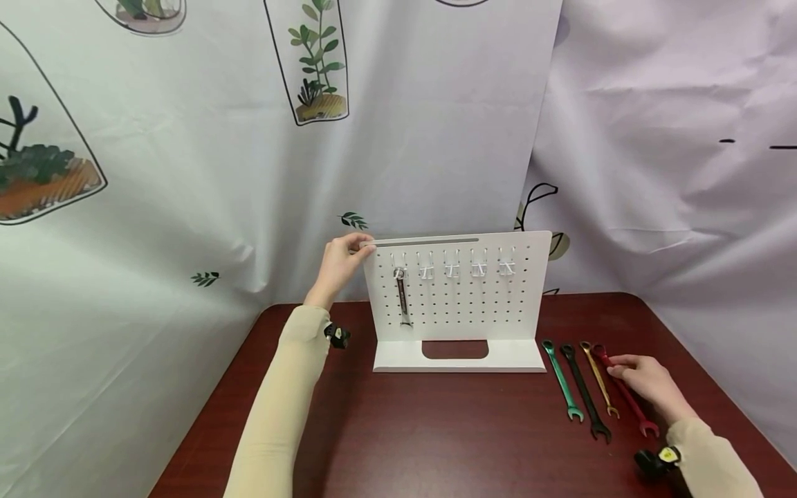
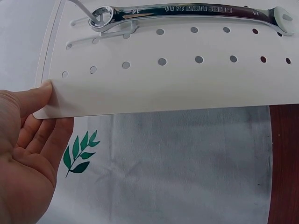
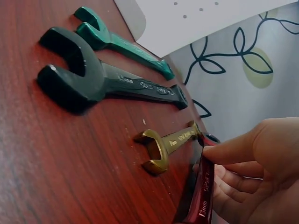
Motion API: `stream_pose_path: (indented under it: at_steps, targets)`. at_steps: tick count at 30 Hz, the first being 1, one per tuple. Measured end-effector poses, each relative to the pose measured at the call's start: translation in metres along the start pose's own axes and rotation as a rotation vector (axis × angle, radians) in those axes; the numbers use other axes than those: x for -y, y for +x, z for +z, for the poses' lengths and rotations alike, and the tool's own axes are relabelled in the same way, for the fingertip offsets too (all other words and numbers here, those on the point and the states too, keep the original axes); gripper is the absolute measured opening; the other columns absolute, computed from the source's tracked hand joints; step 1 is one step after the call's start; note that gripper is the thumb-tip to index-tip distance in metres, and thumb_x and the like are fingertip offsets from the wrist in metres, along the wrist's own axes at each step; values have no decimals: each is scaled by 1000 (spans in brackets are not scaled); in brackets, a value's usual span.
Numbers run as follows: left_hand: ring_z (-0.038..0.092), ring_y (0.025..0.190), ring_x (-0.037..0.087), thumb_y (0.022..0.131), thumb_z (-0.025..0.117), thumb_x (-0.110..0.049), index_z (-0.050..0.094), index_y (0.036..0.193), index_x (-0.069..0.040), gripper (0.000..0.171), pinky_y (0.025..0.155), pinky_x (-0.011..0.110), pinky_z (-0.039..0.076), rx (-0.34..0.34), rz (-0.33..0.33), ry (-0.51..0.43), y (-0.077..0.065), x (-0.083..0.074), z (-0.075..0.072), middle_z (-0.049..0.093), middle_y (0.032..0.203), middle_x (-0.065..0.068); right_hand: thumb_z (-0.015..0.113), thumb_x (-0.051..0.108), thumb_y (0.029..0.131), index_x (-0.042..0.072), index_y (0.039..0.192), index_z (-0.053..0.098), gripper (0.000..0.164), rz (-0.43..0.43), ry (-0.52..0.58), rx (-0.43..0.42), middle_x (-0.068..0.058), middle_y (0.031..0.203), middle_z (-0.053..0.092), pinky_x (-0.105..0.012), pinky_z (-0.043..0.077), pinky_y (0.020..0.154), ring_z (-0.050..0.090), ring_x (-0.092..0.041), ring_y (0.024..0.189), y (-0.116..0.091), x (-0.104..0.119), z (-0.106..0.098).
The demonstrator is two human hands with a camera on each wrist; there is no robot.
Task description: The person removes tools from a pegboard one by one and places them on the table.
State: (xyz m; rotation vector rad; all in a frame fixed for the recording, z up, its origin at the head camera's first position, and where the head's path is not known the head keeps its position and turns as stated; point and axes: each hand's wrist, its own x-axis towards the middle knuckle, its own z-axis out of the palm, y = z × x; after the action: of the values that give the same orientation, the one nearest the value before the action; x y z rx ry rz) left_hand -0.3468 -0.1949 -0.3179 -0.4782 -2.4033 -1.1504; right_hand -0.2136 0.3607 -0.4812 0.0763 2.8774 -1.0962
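Observation:
My left hand (image 1: 341, 264) grips the upper left corner of a white pegboard (image 1: 461, 304), thumb on the front face and fingers behind. A silver combination wrench (image 1: 402, 297) hangs by its ring end from the leftmost hook, nearest that hand. At the right, my right hand (image 1: 650, 384) pinches a red combination wrench (image 3: 204, 186) near its ring end, between thumb and fingers. Beside it on the table lie a gold wrench (image 1: 599, 379), a black wrench (image 1: 585, 391) and a green wrench (image 1: 562, 380), their open jaws toward me.
Several white hooks (image 1: 478, 268) in a row to the right of the silver wrench carry nothing. The pegboard stands on a white base (image 1: 398, 356) on the dark red table (image 1: 448, 429). A printed curtain (image 1: 436, 152) hangs behind the table.

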Motion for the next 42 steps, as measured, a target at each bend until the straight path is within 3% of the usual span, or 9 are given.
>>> stream_pose_path:
  at_steps: [24, 27, 33, 42]
  targets:
    - [64, 90, 25, 97, 70, -21, 73, 115, -4, 25, 76, 41, 52, -7, -10, -3, -2, 0, 1, 71, 100, 12, 58, 18, 99, -17, 124, 59, 43, -37, -40, -6, -42, 124, 54, -58, 50, 82, 56, -54, 107, 0, 5, 1]
    - [64, 90, 24, 98, 70, -21, 73, 116, -4, 25, 76, 40, 53, -8, -12, -2, -2, 0, 0, 71, 99, 12, 59, 18, 99, -16, 123, 59, 43, -34, -45, -7, -41, 122, 56, -53, 51, 78, 59, -48, 100, 1, 4, 1]
    - [65, 91, 24, 98, 70, -20, 73, 117, -5, 25, 76, 40, 53, -14, -15, 11, -2, -1, 0, 72, 100, 12, 57, 16, 99, -18, 125, 55, 43, -9, -27, 10, -30, 107, 64, -36, 47, 64, 56, -22, 77, 0, 6, 1]
    - [65, 93, 25, 98, 70, -21, 73, 116, -5, 25, 77, 41, 53, -14, -11, 1, -2, 0, 2, 72, 103, 13, 60, 19, 97, -18, 125, 54, 47, 45, -16, 9, -19, 96, 64, -36, 48, 64, 57, -21, 76, -2, 5, 0]
